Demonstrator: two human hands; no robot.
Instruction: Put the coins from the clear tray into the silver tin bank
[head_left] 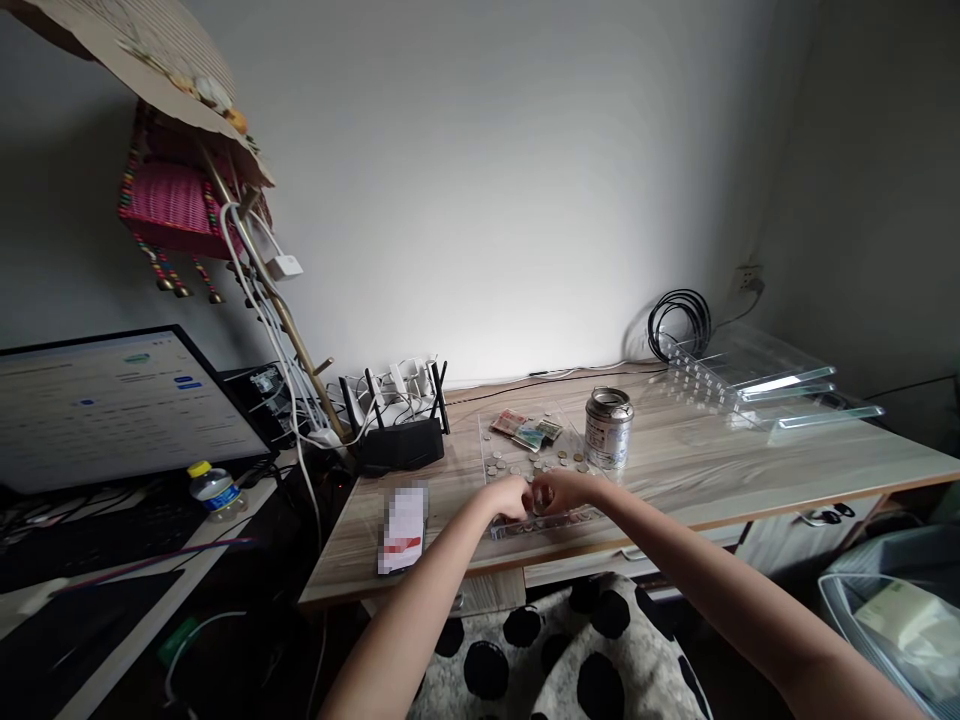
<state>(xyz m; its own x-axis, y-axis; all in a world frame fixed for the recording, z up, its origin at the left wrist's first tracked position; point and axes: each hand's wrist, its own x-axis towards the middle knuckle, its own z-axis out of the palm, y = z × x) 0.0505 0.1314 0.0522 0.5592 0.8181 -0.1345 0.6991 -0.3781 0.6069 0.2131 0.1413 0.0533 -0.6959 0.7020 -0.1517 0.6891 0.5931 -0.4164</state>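
Note:
My left hand (508, 496) and my right hand (561, 490) are close together over the front part of a clear plastic tray (484, 428). Both have curled, closed fingers; whatever lies between them is too small or hidden to make out. Several coins (534, 457) are scattered in the tray, some partly covered by my hands. Behind them lie a few crumpled banknotes (529, 430), reddish and green. A metal tin (609, 432) with a printed label stands upright just to the right of the tray.
A phone (403, 528) lies left of my arms. Behind it stands a black router (401, 446) amid cables. Clear acrylic racks (720, 385) and a coiled black cable (679, 322) occupy the desk's right end. At far left are a monitor (135, 405) and a bottle (216, 492).

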